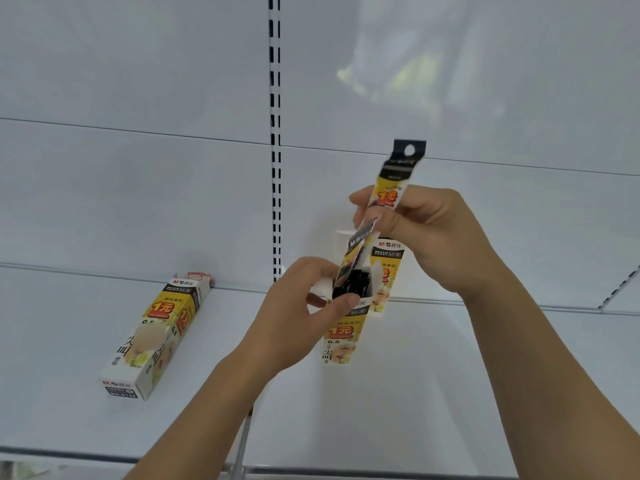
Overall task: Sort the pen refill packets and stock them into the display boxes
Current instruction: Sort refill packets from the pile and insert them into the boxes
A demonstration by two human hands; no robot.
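Right now, right hand: I see my right hand [426,233] with fingers curled, pinching a refill packet [391,195] between thumb and fingertips near its middle.
Packet: it stands nearly upright above the open box [346,327], black hang tab on top, lower end dipping into the box mouth among dark packets already inside.
Left hand: my left hand [294,313] grips the open box at its top, thumb [343,303] pressed on the front face, other fingers wrapped round the far side.
Boxes, counted: I count three, the one I hold, a second box [386,271] standing just behind it, and a third box [156,337] lying flat well off to the left.
Shelf: all three are on the white shelf [450,375].
Loose packets, counted: one, in my fingers.
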